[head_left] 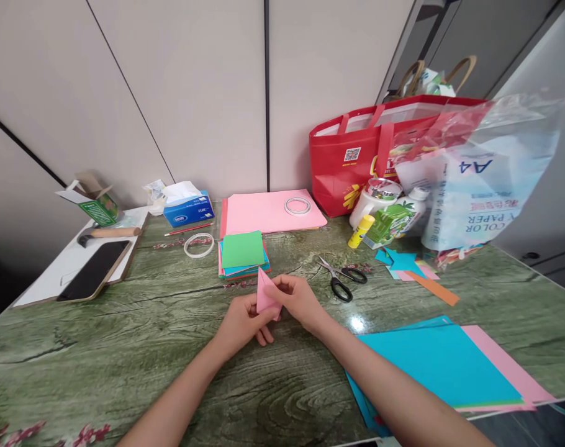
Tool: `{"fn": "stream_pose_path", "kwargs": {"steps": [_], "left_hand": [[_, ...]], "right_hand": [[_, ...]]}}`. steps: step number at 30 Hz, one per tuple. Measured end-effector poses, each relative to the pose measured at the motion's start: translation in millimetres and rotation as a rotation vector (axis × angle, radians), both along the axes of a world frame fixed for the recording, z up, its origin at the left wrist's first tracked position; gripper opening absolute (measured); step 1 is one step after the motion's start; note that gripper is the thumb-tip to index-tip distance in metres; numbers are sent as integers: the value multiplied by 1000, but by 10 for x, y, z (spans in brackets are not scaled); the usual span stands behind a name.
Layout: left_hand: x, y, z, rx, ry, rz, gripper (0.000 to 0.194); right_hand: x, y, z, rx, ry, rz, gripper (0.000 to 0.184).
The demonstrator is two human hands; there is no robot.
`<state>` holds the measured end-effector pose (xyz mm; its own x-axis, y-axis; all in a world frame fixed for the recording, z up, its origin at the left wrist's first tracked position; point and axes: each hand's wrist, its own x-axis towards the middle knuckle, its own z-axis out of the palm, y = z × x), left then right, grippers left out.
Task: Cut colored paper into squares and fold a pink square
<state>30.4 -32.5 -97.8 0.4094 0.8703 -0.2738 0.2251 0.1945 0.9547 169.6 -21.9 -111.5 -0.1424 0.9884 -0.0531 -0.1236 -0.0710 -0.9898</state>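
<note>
A small piece of folded pink paper [264, 297], pointed at its upper end, is held a little above the table between both hands. My left hand [244, 323] pinches its lower left part, thumb in front and fingers behind. On the right side, my right hand [297, 299] grips it between thumb and fingers. Just beyond the hands lies a stack of small coloured squares with a green sheet [242, 249] on top. Black-handled scissors [342, 278] rest to the right of my right hand, blades partly spread.
Blue and pink sheets [431, 360] lie under my right forearm. Paper scraps [406, 264], a glue stick [361, 231], a red bag [338, 161] and a plastic paper bag [478, 192] stand right. Left are a tissue box [189, 210], tape roll [199, 246], phone [94, 271] and hammer [110, 233].
</note>
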Motion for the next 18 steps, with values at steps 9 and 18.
{"fn": "stream_pose_path", "kwargs": {"steps": [9,18], "left_hand": [[-220,162,113,128,-187,294,27],[-239,176,153,-15,-337,258,25]], "right_hand": [[37,-39,79,-19,17,186,34],[55,-58,76,-36,-8,270,36]]}}
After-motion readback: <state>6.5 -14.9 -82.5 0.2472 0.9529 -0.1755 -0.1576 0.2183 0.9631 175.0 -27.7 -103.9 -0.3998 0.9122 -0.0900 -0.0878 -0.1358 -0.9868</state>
